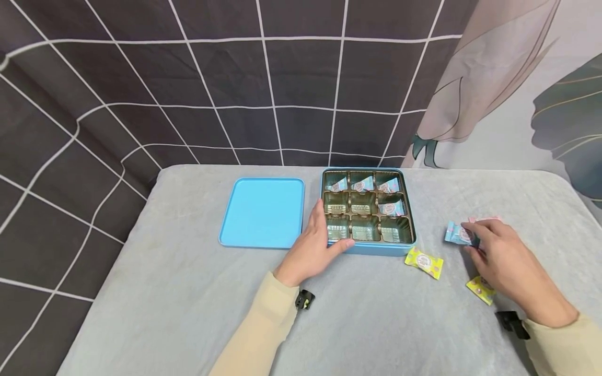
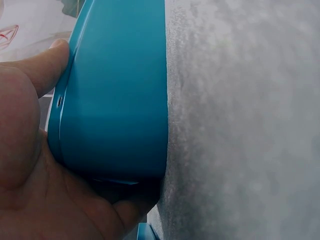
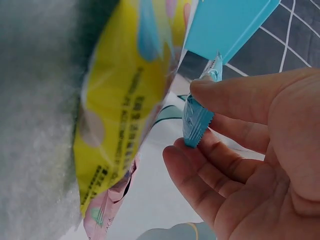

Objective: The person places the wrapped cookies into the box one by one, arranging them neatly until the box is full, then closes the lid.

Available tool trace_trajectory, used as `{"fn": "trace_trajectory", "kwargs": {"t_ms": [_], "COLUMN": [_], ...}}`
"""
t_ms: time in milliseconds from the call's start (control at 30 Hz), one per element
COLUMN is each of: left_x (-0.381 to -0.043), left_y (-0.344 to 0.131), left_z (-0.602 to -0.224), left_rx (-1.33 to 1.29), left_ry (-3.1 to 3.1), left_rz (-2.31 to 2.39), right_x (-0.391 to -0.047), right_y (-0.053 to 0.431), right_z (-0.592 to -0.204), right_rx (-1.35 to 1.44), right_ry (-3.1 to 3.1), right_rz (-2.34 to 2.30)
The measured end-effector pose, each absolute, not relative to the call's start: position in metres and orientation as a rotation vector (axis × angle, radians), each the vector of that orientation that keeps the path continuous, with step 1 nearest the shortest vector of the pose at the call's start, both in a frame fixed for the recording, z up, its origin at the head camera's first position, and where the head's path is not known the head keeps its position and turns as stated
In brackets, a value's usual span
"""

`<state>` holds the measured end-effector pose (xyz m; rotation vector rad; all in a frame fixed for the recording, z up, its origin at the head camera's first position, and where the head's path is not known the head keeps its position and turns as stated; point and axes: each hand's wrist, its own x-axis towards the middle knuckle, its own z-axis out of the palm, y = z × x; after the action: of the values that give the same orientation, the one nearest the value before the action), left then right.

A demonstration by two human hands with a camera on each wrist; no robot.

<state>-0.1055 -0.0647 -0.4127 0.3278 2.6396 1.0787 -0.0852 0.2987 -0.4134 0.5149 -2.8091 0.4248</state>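
Observation:
A blue box [image 1: 383,249] with a gold compartment tray holds several blue-wrapped candies, three across its back row and one in the middle row's right compartment. My left hand [image 1: 312,248] rests against the box's front left corner, fingers along the left side and thumb on the front rim; the left wrist view shows this thumb [image 2: 47,67] on the rim. To the right of the box, my right hand [image 1: 505,261] pinches a blue-wrapped candy [image 3: 197,117] between thumb and fingers. A pink-wrapped candy [image 1: 486,219] lies just behind that hand, partly hidden.
The flat blue lid [image 1: 263,211] lies left of the box. One yellow-wrapped candy [image 1: 424,262] sits by the box's front right corner; another yellow candy [image 1: 481,290] is partly under the right hand. A dark gridded curtain [image 1: 301,78] hangs behind the grey cloth-covered table [image 1: 188,292].

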Motion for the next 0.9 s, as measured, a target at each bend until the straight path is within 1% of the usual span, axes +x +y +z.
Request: {"fn": "trace_trajectory", "kwargs": {"t_ms": [500, 733, 900], "left_x": [-0.105, -0.105, -0.106], "left_y": [-0.064, -0.064, -0.065], "left_z": [-0.414, -0.415, -0.416], "left_rx": [0.338, 0.351, 0.339], "left_ry": [2.642, 2.652, 2.648], "left_rz": [1.081, 1.085, 1.085], "right_x": [-0.085, -0.089, -0.090], "right_y": [0.294, 0.290, 0.284], "right_z": [-0.407, -0.406, -0.402], "right_rx": [0.519, 0.577, 0.554], "right_ry": [-2.795, -2.713, -2.698], "right_rz": [0.455, 0.501, 0.523]}}
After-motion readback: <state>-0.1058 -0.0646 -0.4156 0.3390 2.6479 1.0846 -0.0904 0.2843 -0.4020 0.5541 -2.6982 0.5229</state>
